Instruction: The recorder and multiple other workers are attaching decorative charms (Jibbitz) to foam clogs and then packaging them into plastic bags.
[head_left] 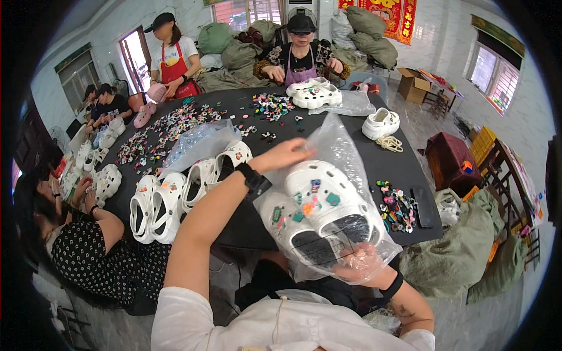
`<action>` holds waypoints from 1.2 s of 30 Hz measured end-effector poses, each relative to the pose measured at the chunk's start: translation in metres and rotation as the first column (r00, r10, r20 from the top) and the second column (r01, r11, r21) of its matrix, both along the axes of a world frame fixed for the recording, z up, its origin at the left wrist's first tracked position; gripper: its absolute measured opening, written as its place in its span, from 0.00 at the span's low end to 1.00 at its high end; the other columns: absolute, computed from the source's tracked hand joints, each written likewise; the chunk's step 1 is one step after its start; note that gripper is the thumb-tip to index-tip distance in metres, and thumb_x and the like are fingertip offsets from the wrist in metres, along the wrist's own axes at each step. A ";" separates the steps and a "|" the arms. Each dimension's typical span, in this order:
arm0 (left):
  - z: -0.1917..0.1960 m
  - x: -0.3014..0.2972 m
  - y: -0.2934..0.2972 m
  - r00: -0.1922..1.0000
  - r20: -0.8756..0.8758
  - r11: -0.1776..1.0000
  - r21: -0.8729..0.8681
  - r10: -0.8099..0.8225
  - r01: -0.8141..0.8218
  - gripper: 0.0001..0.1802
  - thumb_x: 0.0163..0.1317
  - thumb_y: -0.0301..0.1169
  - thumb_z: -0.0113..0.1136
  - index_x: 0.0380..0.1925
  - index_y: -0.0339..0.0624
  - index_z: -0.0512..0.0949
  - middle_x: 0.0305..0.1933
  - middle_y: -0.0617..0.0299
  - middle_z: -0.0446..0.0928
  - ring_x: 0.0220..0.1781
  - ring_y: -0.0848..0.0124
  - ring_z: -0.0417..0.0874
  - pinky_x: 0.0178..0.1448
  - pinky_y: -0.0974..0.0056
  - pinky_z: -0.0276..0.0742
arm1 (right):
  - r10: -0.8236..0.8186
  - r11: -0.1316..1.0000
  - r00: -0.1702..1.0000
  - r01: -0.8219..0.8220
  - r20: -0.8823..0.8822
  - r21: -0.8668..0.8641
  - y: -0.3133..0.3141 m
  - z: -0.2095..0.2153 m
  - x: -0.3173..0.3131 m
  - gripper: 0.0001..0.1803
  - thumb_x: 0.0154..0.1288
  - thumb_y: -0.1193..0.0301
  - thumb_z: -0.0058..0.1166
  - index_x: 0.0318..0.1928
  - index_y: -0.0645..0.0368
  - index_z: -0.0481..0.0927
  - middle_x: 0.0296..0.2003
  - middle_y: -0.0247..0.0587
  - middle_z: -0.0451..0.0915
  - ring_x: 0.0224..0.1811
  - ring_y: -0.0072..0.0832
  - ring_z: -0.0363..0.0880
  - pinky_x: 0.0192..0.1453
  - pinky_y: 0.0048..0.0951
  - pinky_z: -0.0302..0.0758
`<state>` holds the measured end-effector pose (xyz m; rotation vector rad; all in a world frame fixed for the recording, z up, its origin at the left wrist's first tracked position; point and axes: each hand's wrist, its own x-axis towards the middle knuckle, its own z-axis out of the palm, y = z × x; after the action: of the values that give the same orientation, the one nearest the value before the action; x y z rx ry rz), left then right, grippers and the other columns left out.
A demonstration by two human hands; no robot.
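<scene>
- The left hand (287,153) reaches forward, forearm raised, fingers pinching the top edge of a clear plastic bag (339,146).
- The right hand (360,263) cups the bag's bottom, fingers curled around it.
- Two white clogs (319,205) sit inside, above the black tabletop (246,228).

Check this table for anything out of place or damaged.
Nothing looks damaged. The left hand and right hand hold a clear bag with two white clogs. One single clog sits alone beside loose charms.
</scene>
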<state>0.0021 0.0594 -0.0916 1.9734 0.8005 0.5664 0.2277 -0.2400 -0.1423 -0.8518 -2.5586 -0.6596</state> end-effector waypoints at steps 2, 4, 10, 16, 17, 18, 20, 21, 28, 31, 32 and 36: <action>-0.009 0.005 0.003 0.990 -0.102 0.994 0.039 -0.097 0.102 0.20 0.70 0.46 0.55 0.43 0.38 0.80 0.37 0.64 0.82 0.39 0.74 0.78 0.44 0.66 0.74 | 0.010 0.999 1.000 -0.010 -0.002 -0.041 0.000 -0.004 -0.001 0.11 0.46 0.60 0.66 0.33 0.35 0.80 0.40 0.29 0.74 0.44 0.30 0.73 0.53 0.44 0.63; -0.024 0.002 0.006 0.998 -0.051 0.991 0.133 0.032 -0.025 0.23 0.70 0.47 0.55 0.30 0.36 0.80 0.25 0.66 0.78 0.27 0.72 0.72 0.35 0.61 0.71 | -0.006 0.996 1.000 0.005 -0.007 -0.093 -0.004 0.004 -0.002 0.11 0.46 0.62 0.63 0.33 0.37 0.79 0.41 0.31 0.74 0.44 0.30 0.73 0.52 0.41 0.66; -0.040 -0.063 0.058 0.828 0.244 0.729 0.394 0.505 -0.560 0.27 0.68 0.51 0.53 0.25 0.34 0.76 0.25 0.46 0.77 0.29 0.47 0.78 0.35 0.51 0.71 | -0.174 0.948 0.983 0.153 -0.051 -0.278 -0.022 -0.010 0.016 0.11 0.50 0.61 0.66 0.35 0.38 0.78 0.41 0.36 0.69 0.48 0.36 0.69 0.54 0.44 0.59; -0.049 -0.091 0.060 0.808 0.039 0.673 0.529 0.588 -0.516 0.26 0.68 0.51 0.53 0.27 0.36 0.77 0.26 0.45 0.78 0.33 0.46 0.80 0.38 0.50 0.71 | -0.300 0.904 0.927 0.200 -0.226 -0.379 -0.043 -0.001 0.045 0.18 0.41 0.53 0.75 0.32 0.39 0.80 0.41 0.38 0.66 0.47 0.41 0.64 0.55 0.48 0.53; -0.051 -0.094 0.059 0.805 0.012 0.657 0.572 0.593 -0.492 0.25 0.67 0.50 0.54 0.27 0.35 0.76 0.25 0.45 0.77 0.32 0.47 0.80 0.38 0.50 0.71 | -0.314 0.884 0.911 0.179 -0.266 -0.432 -0.048 0.003 0.048 0.19 0.39 0.53 0.76 0.31 0.39 0.81 0.41 0.38 0.65 0.47 0.41 0.63 0.55 0.48 0.52; -0.053 -0.093 0.057 0.804 0.013 0.657 0.570 0.594 -0.494 0.25 0.67 0.50 0.54 0.27 0.35 0.76 0.25 0.45 0.77 0.32 0.47 0.80 0.38 0.50 0.71 | -0.318 0.863 0.898 0.142 -0.304 -0.485 -0.052 0.007 0.052 0.22 0.36 0.53 0.78 0.32 0.40 0.81 0.40 0.38 0.65 0.47 0.41 0.63 0.55 0.46 0.51; -0.057 -0.088 0.054 0.788 -0.077 0.642 0.631 0.611 -0.436 0.24 0.67 0.50 0.55 0.28 0.38 0.77 0.25 0.44 0.78 0.34 0.46 0.81 0.38 0.48 0.72 | -0.277 0.849 0.877 0.032 -0.393 -0.527 -0.061 0.014 0.063 0.25 0.34 0.52 0.80 0.31 0.45 0.79 0.39 0.39 0.65 0.44 0.41 0.63 0.51 0.43 0.52; -0.057 -0.088 0.056 0.791 -0.071 0.643 0.629 0.607 -0.437 0.24 0.67 0.50 0.55 0.28 0.38 0.77 0.25 0.44 0.78 0.34 0.46 0.81 0.38 0.48 0.72 | -0.267 0.846 0.850 -0.019 -0.454 -0.533 -0.067 0.018 0.070 0.27 0.32 0.52 0.81 0.30 0.47 0.78 0.38 0.39 0.65 0.43 0.41 0.63 0.49 0.42 0.53; -0.074 -0.103 0.063 0.728 -0.045 0.512 0.741 0.684 -0.435 0.26 0.65 0.52 0.56 0.47 0.41 0.76 0.45 0.44 0.78 0.49 0.48 0.78 0.52 0.48 0.72 | -0.428 0.834 0.601 -0.024 -0.675 -0.551 -0.114 0.047 0.110 0.37 0.25 0.53 0.84 0.29 0.50 0.67 0.37 0.40 0.59 0.40 0.35 0.58 0.47 0.33 0.52; -0.074 -0.059 0.031 0.698 0.133 0.344 0.796 0.703 -0.499 0.40 0.61 0.56 0.59 0.66 0.42 0.65 0.66 0.45 0.64 0.68 0.48 0.61 0.68 0.42 0.55 | -0.473 0.844 0.554 0.064 -0.685 -0.532 -0.126 0.054 0.111 0.40 0.24 0.52 0.85 0.27 0.50 0.62 0.38 0.38 0.58 0.42 0.33 0.57 0.49 0.31 0.52; -0.067 -0.040 0.008 0.725 0.147 0.413 0.738 0.673 -0.534 0.40 0.61 0.57 0.59 0.66 0.44 0.65 0.67 0.47 0.62 0.69 0.49 0.60 0.69 0.40 0.53 | -0.483 0.855 0.511 0.100 -0.711 -0.509 -0.127 0.054 0.111 0.40 0.24 0.51 0.85 0.28 0.51 0.62 0.38 0.37 0.57 0.43 0.33 0.58 0.50 0.31 0.53; -0.080 -0.003 -0.127 0.959 -0.114 0.671 0.736 0.259 -0.094 0.45 0.57 0.62 0.60 0.68 0.46 0.64 0.68 0.45 0.63 0.71 0.47 0.58 0.71 0.39 0.48 | -0.441 0.895 0.424 0.139 -0.791 -0.425 -0.111 0.056 0.100 0.41 0.27 0.48 0.83 0.30 0.52 0.64 0.38 0.37 0.58 0.44 0.32 0.60 0.50 0.32 0.58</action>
<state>-0.0011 -0.0675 -0.1713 2.7459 1.0079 0.9076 0.3279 -0.3513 -0.0860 -1.3264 -1.5376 0.1491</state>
